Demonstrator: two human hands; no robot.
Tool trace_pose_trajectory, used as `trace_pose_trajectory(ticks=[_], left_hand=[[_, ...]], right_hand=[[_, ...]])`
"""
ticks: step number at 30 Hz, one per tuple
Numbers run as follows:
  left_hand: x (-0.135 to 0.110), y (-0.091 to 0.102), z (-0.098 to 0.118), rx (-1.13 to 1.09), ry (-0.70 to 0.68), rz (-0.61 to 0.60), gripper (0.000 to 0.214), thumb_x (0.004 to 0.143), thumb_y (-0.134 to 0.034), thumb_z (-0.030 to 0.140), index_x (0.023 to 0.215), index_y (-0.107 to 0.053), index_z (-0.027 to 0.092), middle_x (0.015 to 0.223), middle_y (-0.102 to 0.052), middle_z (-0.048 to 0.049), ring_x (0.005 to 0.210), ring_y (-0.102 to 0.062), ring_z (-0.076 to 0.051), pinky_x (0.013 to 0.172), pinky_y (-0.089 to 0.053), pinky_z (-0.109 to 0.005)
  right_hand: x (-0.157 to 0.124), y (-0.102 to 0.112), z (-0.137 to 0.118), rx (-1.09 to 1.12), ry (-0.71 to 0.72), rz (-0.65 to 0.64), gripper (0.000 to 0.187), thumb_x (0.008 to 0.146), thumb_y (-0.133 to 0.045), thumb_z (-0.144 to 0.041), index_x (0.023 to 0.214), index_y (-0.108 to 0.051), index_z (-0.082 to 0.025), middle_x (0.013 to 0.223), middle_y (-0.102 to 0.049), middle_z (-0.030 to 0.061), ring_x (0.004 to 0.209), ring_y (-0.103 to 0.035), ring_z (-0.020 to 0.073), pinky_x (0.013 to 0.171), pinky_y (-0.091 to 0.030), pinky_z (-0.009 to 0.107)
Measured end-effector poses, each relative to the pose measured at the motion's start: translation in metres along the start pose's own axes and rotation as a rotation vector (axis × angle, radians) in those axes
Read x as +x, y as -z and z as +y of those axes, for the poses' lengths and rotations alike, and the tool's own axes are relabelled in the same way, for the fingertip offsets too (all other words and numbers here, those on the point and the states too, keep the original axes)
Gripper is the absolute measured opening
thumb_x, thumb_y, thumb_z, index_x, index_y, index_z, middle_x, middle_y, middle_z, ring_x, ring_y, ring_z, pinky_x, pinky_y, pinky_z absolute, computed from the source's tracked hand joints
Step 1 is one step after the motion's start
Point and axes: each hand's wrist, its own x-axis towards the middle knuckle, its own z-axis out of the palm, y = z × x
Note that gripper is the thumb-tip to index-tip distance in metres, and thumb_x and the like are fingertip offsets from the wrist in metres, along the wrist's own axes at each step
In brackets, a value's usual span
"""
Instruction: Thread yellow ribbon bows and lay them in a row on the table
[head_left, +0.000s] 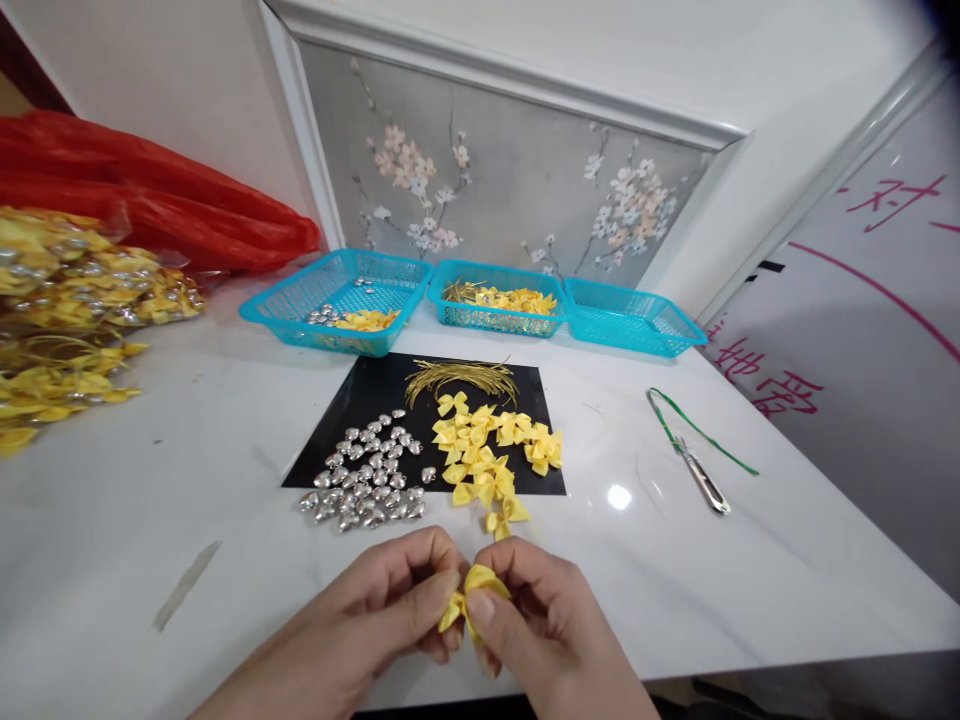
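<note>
A yellow ribbon bow (486, 580) is pinched between my two hands near the front edge of the table. My left hand (397, 605) grips its left side with thumb and fingers, and my right hand (536, 620) presses a thumb on its front. Just beyond my fingers lies a loose group of yellow bows (480, 450), partly on a black mat (330, 430). To their left, silver heart-shaped beads (367, 475) are scattered across the mat and the table. A bundle of gold cords (461, 380) rests at the mat's far edge.
Three blue baskets stand along the back: the left basket (300, 335) and middle basket (495, 318) hold bows and other parts, beside the right basket (630, 335). Bagged yellow bows (67, 300) and a red bag (150, 190) sit left. A small metal tool with green cord (701, 475) lies right.
</note>
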Motion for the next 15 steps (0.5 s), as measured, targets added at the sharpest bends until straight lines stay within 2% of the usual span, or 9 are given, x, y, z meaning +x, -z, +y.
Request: trace_pose_trajectory(ticks=[4, 9, 12, 15], left_hand=[[0.001, 0.002, -0.005, -0.092, 0.011, -0.020, 0.021, 0.094, -0.065, 0.037, 0.082, -0.060, 0.020, 0.080, -0.054, 0.0021, 0.076, -0.047, -0.014, 0.072, -0.042, -0.025], [0.002, 0.007, -0.011, 0.069, -0.097, 0.036, 0.021, 0.095, -0.063, 0.046, 0.094, -0.064, 0.025, 0.089, -0.060, 0.0019, 0.088, -0.056, -0.017, 0.084, -0.047, -0.030], [0.005, 0.006, -0.010, 0.187, -0.196, 0.062, 0.021, 0.092, -0.067, 0.046, 0.090, -0.060, 0.026, 0.086, -0.060, 0.0037, 0.086, -0.060, -0.017, 0.080, -0.048, -0.028], [0.005, 0.003, -0.005, 0.278, -0.236, 0.148, 0.024, 0.093, -0.064, 0.047, 0.084, -0.060, 0.025, 0.079, -0.059, 0.0041, 0.078, -0.060, -0.016, 0.072, -0.049, -0.026]], right_hand=[[0.000, 0.002, 0.000, -0.013, 0.013, -0.009, 0.043, 0.086, -0.071, -0.057, 0.084, -0.059, -0.016, 0.070, -0.058, -0.0001, 0.060, -0.045, 0.0090, 0.058, -0.035, 0.022], [0.001, -0.002, 0.003, -0.020, 0.083, 0.075, 0.045, 0.087, -0.069, -0.060, 0.085, -0.057, -0.017, 0.067, -0.051, -0.0032, 0.060, -0.044, 0.0093, 0.057, -0.036, 0.022], [0.002, -0.004, 0.009, -0.017, 0.124, 0.099, 0.044, 0.089, -0.066, -0.059, 0.087, -0.056, -0.017, 0.071, -0.052, -0.0022, 0.063, -0.045, 0.0100, 0.059, -0.039, 0.022], [0.002, -0.002, 0.011, -0.067, 0.158, 0.103, 0.041, 0.092, -0.063, -0.057, 0.091, -0.059, -0.017, 0.076, -0.056, -0.0003, 0.066, -0.048, 0.0109, 0.061, -0.042, 0.023]])
